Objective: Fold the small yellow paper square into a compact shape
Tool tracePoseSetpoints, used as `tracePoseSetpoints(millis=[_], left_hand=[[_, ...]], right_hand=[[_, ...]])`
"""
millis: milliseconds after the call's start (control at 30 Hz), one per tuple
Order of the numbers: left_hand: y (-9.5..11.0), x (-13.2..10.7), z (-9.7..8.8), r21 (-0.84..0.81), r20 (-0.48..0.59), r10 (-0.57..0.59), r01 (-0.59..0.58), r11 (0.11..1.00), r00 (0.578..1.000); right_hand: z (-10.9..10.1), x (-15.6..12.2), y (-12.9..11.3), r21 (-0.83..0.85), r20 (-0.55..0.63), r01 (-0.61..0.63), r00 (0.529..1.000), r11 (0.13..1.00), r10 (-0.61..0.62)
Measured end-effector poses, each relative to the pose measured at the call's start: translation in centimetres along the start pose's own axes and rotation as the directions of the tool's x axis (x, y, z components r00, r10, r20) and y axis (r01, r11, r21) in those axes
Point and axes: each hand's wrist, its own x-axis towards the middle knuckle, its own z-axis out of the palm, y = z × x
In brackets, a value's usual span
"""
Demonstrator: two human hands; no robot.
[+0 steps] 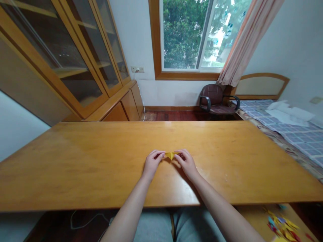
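Observation:
A small piece of folded yellow paper [171,156] is stretched between my two hands just above the tabletop, its middle coming to a point that hangs down. My left hand [152,162] pinches its left end between thumb and fingers. The right end is pinched the same way by my right hand [186,162]. The fingertips cover both ends of the paper.
The wooden table [88,161] spreads out beneath my hands. At the lower right, a pile of colourful paper pieces [282,225] lies on a lower surface. A chair [214,99], a bed [297,131] and a glass-door cabinet [83,104] stand beyond the table.

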Motion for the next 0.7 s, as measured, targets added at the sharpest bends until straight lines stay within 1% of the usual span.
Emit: tracePoseSetpoints(millis=[133,200,367,467,600,700], left_hand=[[-0.3,0.2,0.0,-0.007,-0.004,-0.047,0.047,0.999,0.999],[-0.4,0.2,0.1,-0.021,-0.011,-0.079,0.079,0.997,0.997],[-0.6,0.3,0.2,-0.064,-0.062,-0.119,0.115,0.991,0.991],[-0.5,0.3,0.1,-0.049,-0.089,-0.11,0.106,0.993,0.99],[-0.3,0.2,0.1,-0.036,-0.093,-0.098,0.095,0.995,0.991],[-0.5,0.4,0.1,-0.087,-0.094,-0.086,0.078,0.993,0.992]], right_hand=[[0.0,0.3,0.6,0.204,0.028,-0.108,0.994,0.973,0.105],[0.0,0.5,0.8,0.271,0.039,-0.127,0.992,0.954,0.121],[0.7,0.9,1.1,0.322,0.047,-0.103,0.995,0.941,0.093],[1.4,1.4,1.2,0.351,0.025,-0.093,0.996,0.932,0.09],[2.1,2.0,1.2,0.382,0.018,-0.094,0.995,0.919,0.094],[2.2,2.5,1.0,0.401,0.02,-0.088,0.996,0.912,0.088]])
